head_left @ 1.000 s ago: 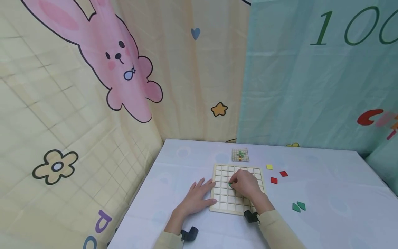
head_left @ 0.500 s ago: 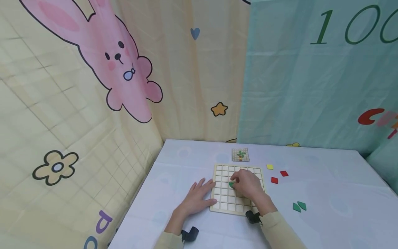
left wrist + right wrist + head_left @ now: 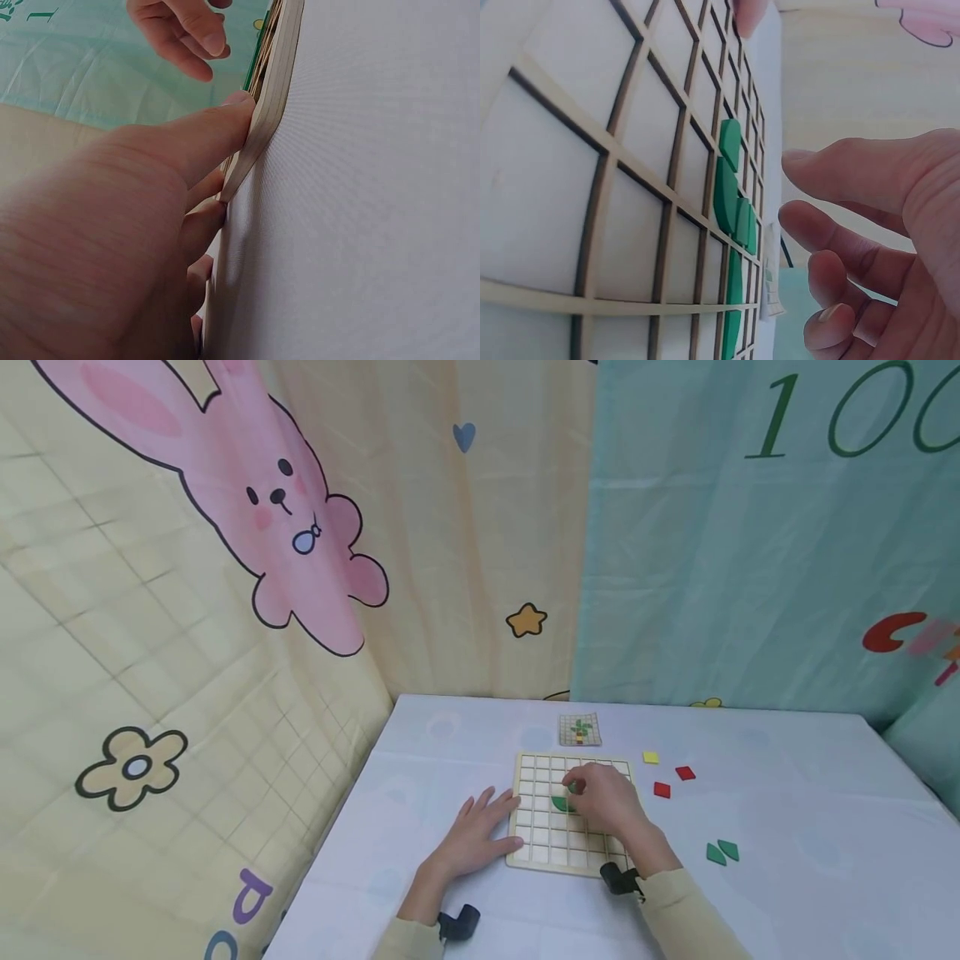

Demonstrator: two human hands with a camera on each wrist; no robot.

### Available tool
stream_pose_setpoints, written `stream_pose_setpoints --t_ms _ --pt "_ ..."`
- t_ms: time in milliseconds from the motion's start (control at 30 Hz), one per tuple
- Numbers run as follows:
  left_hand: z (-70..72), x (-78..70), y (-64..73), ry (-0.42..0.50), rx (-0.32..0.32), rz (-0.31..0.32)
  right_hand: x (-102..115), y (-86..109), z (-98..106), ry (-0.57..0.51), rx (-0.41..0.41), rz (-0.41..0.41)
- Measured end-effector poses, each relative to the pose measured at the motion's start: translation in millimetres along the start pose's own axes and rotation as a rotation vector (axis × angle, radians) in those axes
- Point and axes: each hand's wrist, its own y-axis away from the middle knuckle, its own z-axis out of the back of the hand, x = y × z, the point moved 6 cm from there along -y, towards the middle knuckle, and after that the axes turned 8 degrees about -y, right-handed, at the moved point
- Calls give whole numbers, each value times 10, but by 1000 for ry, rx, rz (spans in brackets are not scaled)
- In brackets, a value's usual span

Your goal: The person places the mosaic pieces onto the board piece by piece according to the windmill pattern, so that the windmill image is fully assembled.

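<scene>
A wooden grid board [image 3: 528, 852] lies on the white table. My left hand [image 3: 472, 839] has its fingers stretched out and touches the board's left edge; the left wrist view shows thumb and fingers against that edge. Above the middle of the board is my right hand [image 3: 611, 800], with thumb and forefinger parted and nothing between them in the right wrist view. Several green pieces [image 3: 725, 195] sit in the grid cells beside those fingertips. One half-round green piece [image 3: 561, 804] shows left of the right hand in the head view; the hand hides others.
A small pattern card [image 3: 579, 730] lies behind the board. To the right are a yellow square [image 3: 650, 757], two red pieces [image 3: 686, 772] and two green leaf-shaped pieces [image 3: 722, 852]. Patterned curtains [image 3: 480, 543] hang behind the table.
The right hand has let go of the green piece and drawn back to the right, uncovering more of it on the board. The left hand has stayed in place.
</scene>
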Motion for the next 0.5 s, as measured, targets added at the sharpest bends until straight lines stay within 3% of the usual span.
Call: stream_pose_setpoints --t_ms 500 --pt "-16 9 -1 -9 -1 -2 -81 99 299 -67 -35 -31"
